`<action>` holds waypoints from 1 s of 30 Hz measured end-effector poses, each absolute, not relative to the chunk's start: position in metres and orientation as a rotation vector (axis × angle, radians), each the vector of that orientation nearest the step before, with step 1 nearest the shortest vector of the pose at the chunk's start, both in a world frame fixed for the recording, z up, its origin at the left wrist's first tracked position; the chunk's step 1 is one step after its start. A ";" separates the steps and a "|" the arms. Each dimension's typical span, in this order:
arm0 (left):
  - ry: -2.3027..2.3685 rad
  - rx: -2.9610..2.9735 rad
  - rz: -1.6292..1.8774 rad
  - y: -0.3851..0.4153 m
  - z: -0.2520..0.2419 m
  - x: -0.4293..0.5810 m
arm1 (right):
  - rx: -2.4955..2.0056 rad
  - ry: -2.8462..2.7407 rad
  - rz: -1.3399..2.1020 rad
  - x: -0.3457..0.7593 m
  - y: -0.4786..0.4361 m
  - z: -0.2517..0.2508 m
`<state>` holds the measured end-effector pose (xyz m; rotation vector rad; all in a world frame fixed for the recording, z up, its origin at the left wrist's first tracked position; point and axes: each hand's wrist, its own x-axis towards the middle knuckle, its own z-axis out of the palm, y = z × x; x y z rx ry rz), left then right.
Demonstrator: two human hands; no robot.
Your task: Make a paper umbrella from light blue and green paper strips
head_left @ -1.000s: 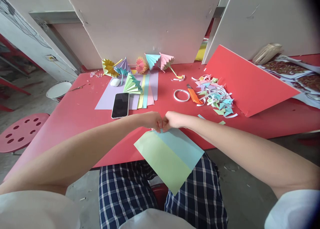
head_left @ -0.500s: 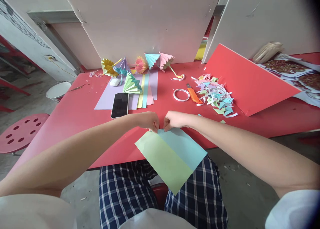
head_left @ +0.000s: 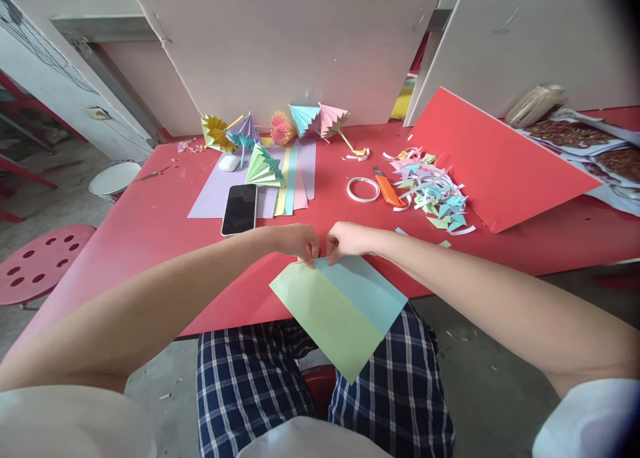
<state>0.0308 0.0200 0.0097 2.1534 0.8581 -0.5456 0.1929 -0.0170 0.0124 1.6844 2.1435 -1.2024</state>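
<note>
A sheet of paper (head_left: 333, 315), green on one half and light blue on the other, hangs over the table's front edge above my lap. My left hand (head_left: 302, 242) pinches its far edge near the green side. Close beside it, my right hand (head_left: 342, 241) pinches the same edge at the blue side. A narrow fold seems to run along that edge between the fingertips. Beyond my hands lie a roll of white tape (head_left: 363, 199) and an orange utility knife (head_left: 389, 189). To the left is a black-screened phone (head_left: 239, 209).
Several paper umbrellas (head_left: 263, 168) stand toward the back of the red table (head_left: 165, 245), some near coloured paper sheets (head_left: 205, 201). Paper scraps (head_left: 440, 195) pile up by a leaning red board (head_left: 505, 158). A red stool (head_left: 47, 261) and a white bucket (head_left: 115, 180) are on the left.
The blue corner of the paper has shifted slightly left and the lower corner has risen a little. Both hands keep their pinch at nearly the same place.
</note>
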 end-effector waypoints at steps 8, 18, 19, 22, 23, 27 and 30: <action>0.852 2.143 -0.586 0.021 0.007 0.029 | 1.526 2.171 -1.292 0.192 -0.015 0.009; 0.834 2.109 -0.604 0.023 0.006 0.018 | 1.556 2.170 -1.227 0.197 -0.015 0.005; 0.833 2.114 -0.608 0.023 0.006 0.018 | 1.560 2.167 -1.218 0.197 -0.015 0.004; 0.833 2.134 -0.619 0.022 0.008 0.020 | 1.576 2.183 -1.186 0.196 -0.015 0.003; 0.839 2.141 -0.619 0.021 0.009 0.022 | 1.580 2.194 -1.175 0.196 -0.015 0.003; 0.847 2.155 -0.540 0.015 0.012 0.028 | 1.613 2.205 -1.115 0.193 -0.018 0.008; 0.865 2.139 -0.445 0.012 0.009 0.032 | 1.637 2.182 -1.087 0.192 -0.019 0.011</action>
